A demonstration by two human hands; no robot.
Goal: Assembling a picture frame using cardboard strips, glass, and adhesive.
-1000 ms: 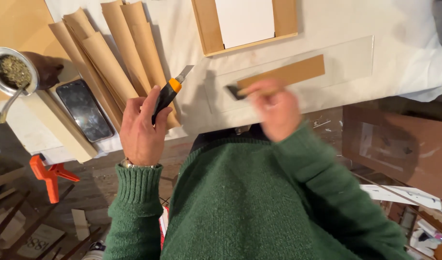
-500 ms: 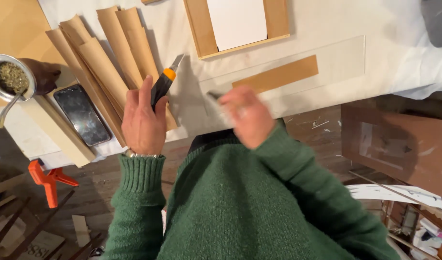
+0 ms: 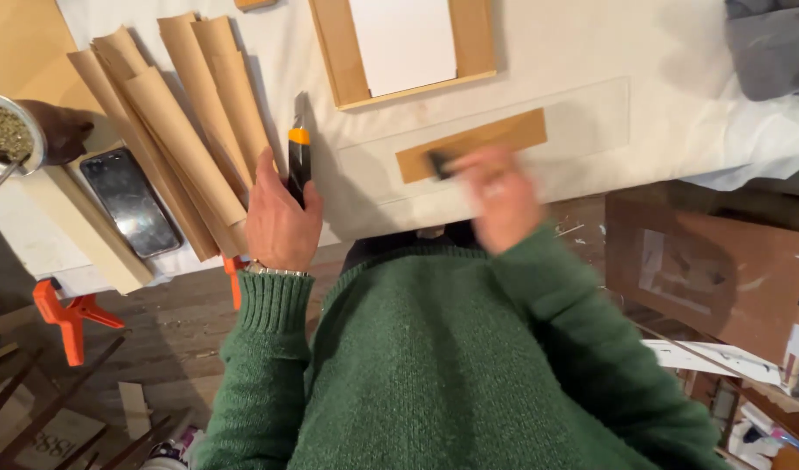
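Left hand (image 3: 280,218) has its grip closed round a utility knife (image 3: 298,157); blurry right hand (image 3: 501,196) pinches something dark on the brown strip (image 3: 486,139), can't tell what.

Rolled brown paper sheets (image 3: 186,122) and a dark phone (image 3: 130,202) lie near the table's left edge; an orange clamp (image 3: 67,315) sits below.

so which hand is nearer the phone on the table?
Left. The left hand, gripping the utility knife, sits just right of the phone, past the paper rolls. The right hand is farther, by the brown strip.
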